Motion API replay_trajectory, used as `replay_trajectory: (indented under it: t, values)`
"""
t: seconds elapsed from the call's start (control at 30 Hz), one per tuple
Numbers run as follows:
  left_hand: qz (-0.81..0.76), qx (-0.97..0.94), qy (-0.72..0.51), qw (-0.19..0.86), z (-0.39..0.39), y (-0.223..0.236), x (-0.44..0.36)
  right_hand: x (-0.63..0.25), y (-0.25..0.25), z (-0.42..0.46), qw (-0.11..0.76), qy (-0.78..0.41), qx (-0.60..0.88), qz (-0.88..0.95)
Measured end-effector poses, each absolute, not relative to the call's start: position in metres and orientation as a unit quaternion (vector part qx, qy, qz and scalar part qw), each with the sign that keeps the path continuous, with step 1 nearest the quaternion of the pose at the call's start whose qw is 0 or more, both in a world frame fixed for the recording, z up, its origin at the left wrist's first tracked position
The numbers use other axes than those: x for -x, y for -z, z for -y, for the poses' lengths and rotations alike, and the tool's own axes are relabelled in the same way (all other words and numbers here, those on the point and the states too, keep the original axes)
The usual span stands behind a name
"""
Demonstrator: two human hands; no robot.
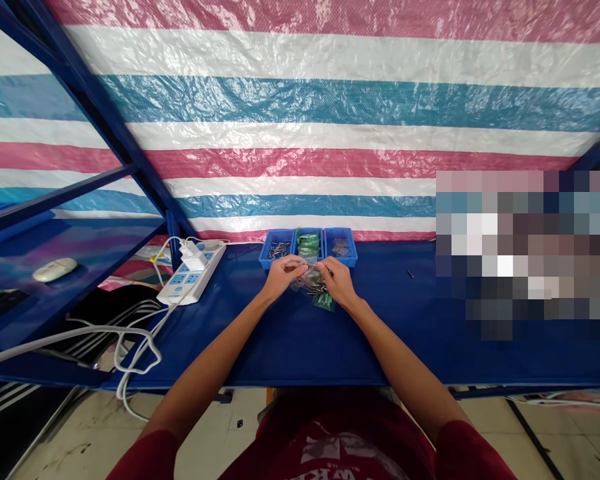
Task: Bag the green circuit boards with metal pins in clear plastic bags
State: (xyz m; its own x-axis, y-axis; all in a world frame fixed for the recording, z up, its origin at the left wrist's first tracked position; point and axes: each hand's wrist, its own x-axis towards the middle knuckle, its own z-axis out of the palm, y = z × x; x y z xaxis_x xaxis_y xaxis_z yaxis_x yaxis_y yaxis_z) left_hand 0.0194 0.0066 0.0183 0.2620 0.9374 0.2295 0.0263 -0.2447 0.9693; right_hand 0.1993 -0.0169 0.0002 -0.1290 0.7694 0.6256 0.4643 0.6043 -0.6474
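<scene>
Both my hands meet just in front of three small blue bins. My left hand (283,277) pinches one edge of a small clear plastic bag (308,272), and my right hand (338,283) is closed on its other side. Below the fingers lie several thin dark metal pieces (318,289), too small to name surely. A green packet (324,301) rests on the table under them. The left bin (269,264) holds loose metal pins or screws, the middle bin (311,230) green packets, and the right bin (351,239) clear or greyish small bags.
A white power strip (195,275) with plugs and cables stands left on the blue table (300,353). One small dark piece (411,273) lies to the right. A white computer mouse (55,269) sits on the left-hand table. A blurred-out area covers the far right.
</scene>
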Motion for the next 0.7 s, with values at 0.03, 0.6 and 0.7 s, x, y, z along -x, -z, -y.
replay_trajectory:
  t: [0.03, 0.6, 0.7]
  values:
    - [-0.379, -0.628, -0.474, 0.487, -0.0061, -0.0192, -0.019, -0.1995, 0.0, 0.0172, 0.515, -0.15, 0.416, 0.734]
    - [-0.328, -0.708, -0.476, 0.406, -0.0047, -0.0206, -0.0176, -0.1949, -0.0054, 0.0213, 0.556, -0.133, 0.413, 0.709]
    - [-0.344, -0.718, -0.483, 0.364, -0.0045, -0.0194, -0.0179, -0.1942, -0.0069, 0.0223, 0.551, -0.144, 0.409, 0.713]
